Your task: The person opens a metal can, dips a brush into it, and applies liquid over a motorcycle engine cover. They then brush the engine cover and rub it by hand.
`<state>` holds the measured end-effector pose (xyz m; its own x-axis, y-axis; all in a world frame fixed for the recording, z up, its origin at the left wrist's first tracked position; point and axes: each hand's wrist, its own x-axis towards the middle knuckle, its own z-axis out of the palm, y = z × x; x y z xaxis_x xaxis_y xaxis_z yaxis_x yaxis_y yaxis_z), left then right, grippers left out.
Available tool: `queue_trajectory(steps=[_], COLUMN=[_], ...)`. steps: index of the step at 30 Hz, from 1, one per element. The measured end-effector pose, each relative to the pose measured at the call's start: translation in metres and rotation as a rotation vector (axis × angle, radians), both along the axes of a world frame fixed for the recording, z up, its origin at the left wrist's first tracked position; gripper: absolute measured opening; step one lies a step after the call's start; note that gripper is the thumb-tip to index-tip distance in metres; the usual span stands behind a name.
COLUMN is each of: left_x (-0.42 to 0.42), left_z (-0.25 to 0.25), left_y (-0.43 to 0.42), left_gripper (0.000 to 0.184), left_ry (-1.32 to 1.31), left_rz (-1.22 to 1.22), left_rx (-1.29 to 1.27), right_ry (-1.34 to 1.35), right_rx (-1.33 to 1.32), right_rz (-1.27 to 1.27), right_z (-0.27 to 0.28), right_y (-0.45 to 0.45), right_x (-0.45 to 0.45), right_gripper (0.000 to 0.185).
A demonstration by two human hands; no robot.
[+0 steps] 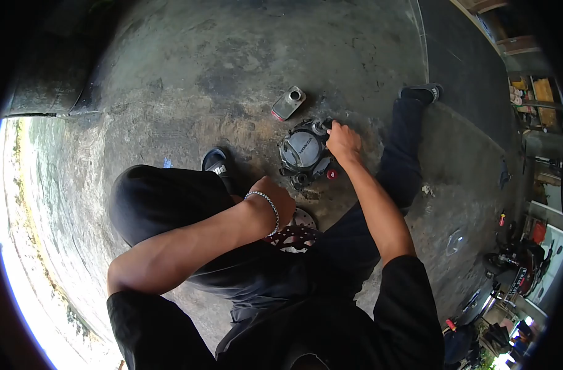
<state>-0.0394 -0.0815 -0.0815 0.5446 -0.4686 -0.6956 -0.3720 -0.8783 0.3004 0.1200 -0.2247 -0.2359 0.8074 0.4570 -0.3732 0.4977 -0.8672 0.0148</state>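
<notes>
A round engine cover point(303, 149) marked HONDA lies on the concrete floor between my legs. My right hand point(345, 140) is at its upper right edge, fingers closed on a small dark part there that I cannot make out. My left hand point(274, 200) is bent in over my left knee, below the cover and apart from it; its fingers are curled mostly out of sight. A small metal can point(288, 103) with a round spout stands just above the cover. Beside the cover's lower right edge is a small red round item point(332, 174).
A perforated metal disc point(303, 219) lies under my left wrist. My black sandal point(216, 161) is left of the cover. At the far right are shelves, a motorcycle point(523, 271) and a screwdriver point(502, 218) on the floor.
</notes>
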Motion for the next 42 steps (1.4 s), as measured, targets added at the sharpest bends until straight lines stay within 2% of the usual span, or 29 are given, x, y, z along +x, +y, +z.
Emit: queue_trajectory(steps=[3, 8, 14, 19, 23, 28, 31, 34, 38, 41, 42], left_x=[-0.005, -0.003, 0.0, -0.001, -0.001, 0.003, -0.004, 0.001, 0.0, -0.004, -0.002], left_z=[-0.003, 0.0, 0.003, 0.0, 0.002, -0.005, -0.017, -0.02, -0.009, -0.031, -0.037], left_y=[0.003, 0.002, 0.008, 0.0, -0.003, 0.004, 0.013, 0.02, 0.01, 0.018, 0.024], left_gripper=[0.033, 0.031, 0.029, 0.028, 0.031, 0.035, 0.036, 0.037, 0.038, 0.041, 0.042], left_ry=[-0.037, -0.029, -0.032, -0.073, -0.044, 0.012, -0.039, -0.084, 0.182, 0.132, 0.107], left_rz=[-0.021, -0.02, -0.046, -0.036, -0.043, 0.076, 0.076, 0.086, 0.052, 0.052, -0.026], left_rx=[-0.034, -0.038, -0.019, -0.047, -0.012, -0.022, 0.001, 0.027, 0.037, 0.056, 0.053], right_ry=[-0.017, -0.07, -0.014, 0.04, -0.048, -0.065, 0.021, 0.052, 0.04, -0.053, -0.088], right_rx=[-0.035, 0.009, -0.063, -0.084, 0.039, 0.032, -0.068, 0.11, 0.242, 0.215, 0.249], right_rz=[0.095, 0.049, 0.131, 0.033, -0.067, -0.006, 0.025, -0.09, -0.272, -0.219, -0.215], right_z=[-0.004, -0.009, -0.003, 0.002, -0.006, -0.016, -0.011, -0.003, -0.003, -0.016, -0.026], right_y=[0.009, 0.014, 0.011, 0.011, 0.013, 0.002, -0.03, -0.039, -0.037, -0.014, -0.008], right_x=[-0.011, 0.007, -0.01, -0.003, 0.0, -0.007, -0.027, -0.019, -0.033, -0.028, -0.025], right_gripper=[0.019, 0.019, 0.019, 0.019, 0.019, 0.019, 0.019, 0.018, 0.019, 0.019, 0.019])
